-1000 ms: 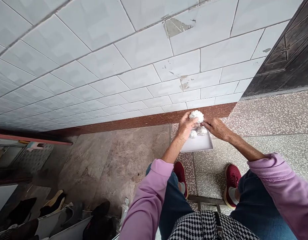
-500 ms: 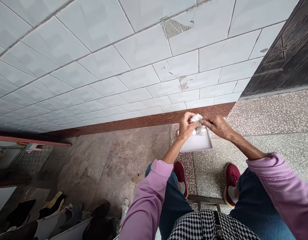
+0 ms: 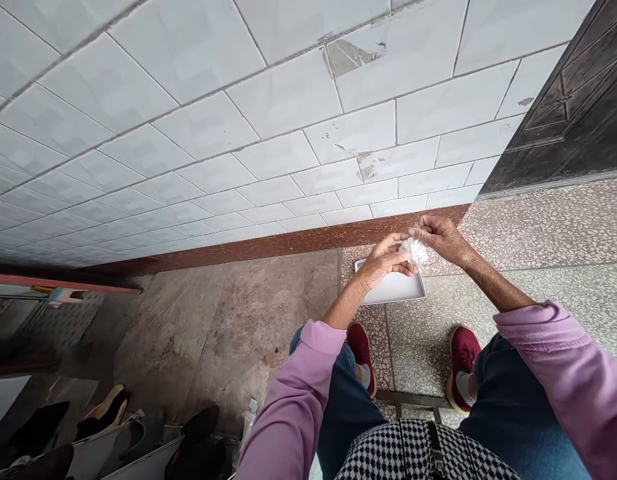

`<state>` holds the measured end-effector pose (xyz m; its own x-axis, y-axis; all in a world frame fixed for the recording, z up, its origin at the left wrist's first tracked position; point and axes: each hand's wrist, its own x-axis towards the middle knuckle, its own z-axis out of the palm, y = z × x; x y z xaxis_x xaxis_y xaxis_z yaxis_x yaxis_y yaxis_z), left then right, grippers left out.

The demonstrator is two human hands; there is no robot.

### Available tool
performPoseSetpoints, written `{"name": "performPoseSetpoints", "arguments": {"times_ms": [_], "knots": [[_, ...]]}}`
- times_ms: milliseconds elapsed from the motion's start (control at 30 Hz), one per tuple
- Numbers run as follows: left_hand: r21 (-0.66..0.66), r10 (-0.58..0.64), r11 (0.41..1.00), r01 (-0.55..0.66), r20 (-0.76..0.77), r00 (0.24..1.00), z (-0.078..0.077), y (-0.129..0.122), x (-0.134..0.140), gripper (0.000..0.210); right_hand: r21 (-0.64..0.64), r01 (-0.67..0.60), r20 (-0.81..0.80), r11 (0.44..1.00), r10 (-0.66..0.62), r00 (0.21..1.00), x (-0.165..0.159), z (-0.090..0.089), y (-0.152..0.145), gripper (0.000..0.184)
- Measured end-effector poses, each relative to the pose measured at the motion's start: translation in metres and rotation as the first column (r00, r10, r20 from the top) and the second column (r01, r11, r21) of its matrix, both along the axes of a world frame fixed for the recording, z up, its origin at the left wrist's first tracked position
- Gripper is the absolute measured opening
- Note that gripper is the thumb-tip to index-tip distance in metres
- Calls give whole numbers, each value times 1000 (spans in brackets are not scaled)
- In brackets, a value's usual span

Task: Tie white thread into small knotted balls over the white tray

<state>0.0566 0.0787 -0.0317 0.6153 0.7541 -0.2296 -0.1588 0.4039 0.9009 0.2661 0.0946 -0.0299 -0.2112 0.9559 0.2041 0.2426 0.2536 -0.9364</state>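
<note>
Between my two hands is a small white, crinkled, shiny bundle (image 3: 415, 251), which looks like something in clear plastic. My left hand (image 3: 385, 264) holds it from the left, its fingers curled around the near side. At the upper edge of the bundle, the fingers of my right hand (image 3: 442, 240) are pinched together, close to my left fingertips. Just what they grip is partly hidden. Below the hands, a shallow white box lid or tray (image 3: 395, 293) lies on the floor, its far part covered by my left hand.
A white tiled wall (image 3: 268, 160) with a brown base strip rises in front. At the upper right is a dark door (image 3: 578, 113). My red shoes (image 3: 463, 350) flank the tray. Several shoes and boxes lie at the lower left, including a dark shoe with a tan sole (image 3: 105, 410).
Both hands have moved slightly right with the bundle. The bundle now shows more of its crinkled face, and my right fingers have shifted up to its top edge.
</note>
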Motion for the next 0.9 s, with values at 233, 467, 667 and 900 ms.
{"name": "performPoseSetpoints", "arguments": {"times_ms": [233, 467, 667, 900], "knots": [[-34, 4, 999, -8, -109, 994, -3, 0, 6, 70, 50, -39, 30, 998, 37, 999, -1, -1, -2, 55], [36, 155, 988, -152, -84, 984, 0, -1, 5, 65, 31, -58, 35, 998, 57, 998, 1, -12, 5, 59], [104, 469, 879, -465, -18, 883, -3, 18, -6, 63, 19, -174, 171, 985, 168, 971, -14, -14, -5, 53], [341, 556, 795, -503, -77, 827, -13, 32, -16, 57, -13, -306, 168, 952, 304, 938, -31, 7, -26, 53]]}}
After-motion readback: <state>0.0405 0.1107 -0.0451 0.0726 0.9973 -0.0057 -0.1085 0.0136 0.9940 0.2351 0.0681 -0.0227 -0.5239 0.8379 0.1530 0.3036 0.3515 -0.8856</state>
